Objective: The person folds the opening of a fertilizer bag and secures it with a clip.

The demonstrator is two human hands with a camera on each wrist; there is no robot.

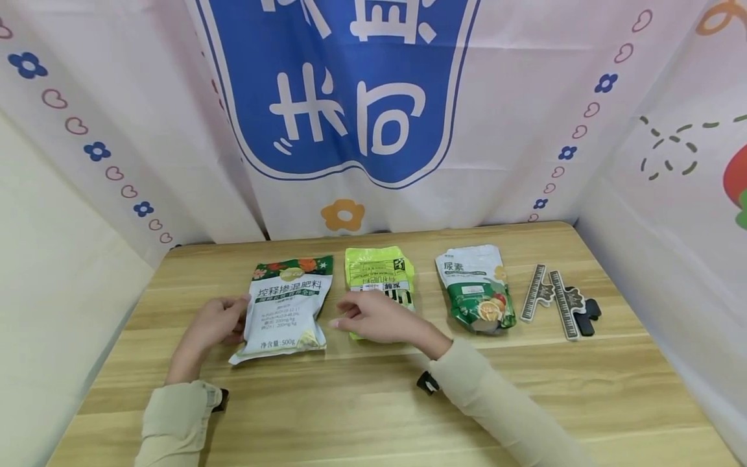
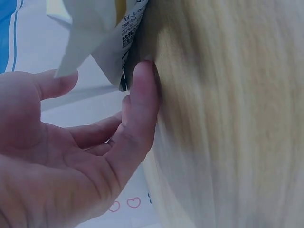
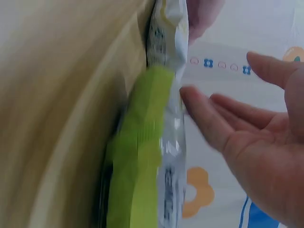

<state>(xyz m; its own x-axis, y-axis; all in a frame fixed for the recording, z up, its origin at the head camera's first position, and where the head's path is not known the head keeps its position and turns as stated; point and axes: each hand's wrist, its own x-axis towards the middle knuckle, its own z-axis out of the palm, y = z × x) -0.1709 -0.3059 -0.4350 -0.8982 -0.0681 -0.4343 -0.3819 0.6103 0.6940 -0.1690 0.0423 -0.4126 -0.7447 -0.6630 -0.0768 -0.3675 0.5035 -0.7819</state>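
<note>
A white fertilizer bag (image 1: 286, 311) with a green, flowered top and "500g" printed on it lies on the left of the table. My left hand (image 1: 217, 323) is at its left edge. In the left wrist view, the left hand (image 2: 90, 137) has thumb and fingers apart beside the bag's lower corner (image 2: 97, 52), with no pinch visible. Over the lower part of a yellow-green bag (image 1: 376, 259) hovers my right hand (image 1: 382, 316), reaching left toward the white bag. The right wrist view shows that hand (image 3: 251, 123) above the yellow-green bag (image 3: 137, 152), its fingers extended and holding nothing.
To the right lies a white and green bag (image 1: 475, 288) with fruit pictures. Beyond it are two ruler-like clips (image 1: 532, 298), (image 1: 565, 308) with black parts (image 1: 585, 321). A printed cloth (image 1: 344, 149) hangs behind the wooden table (image 1: 350, 408).
</note>
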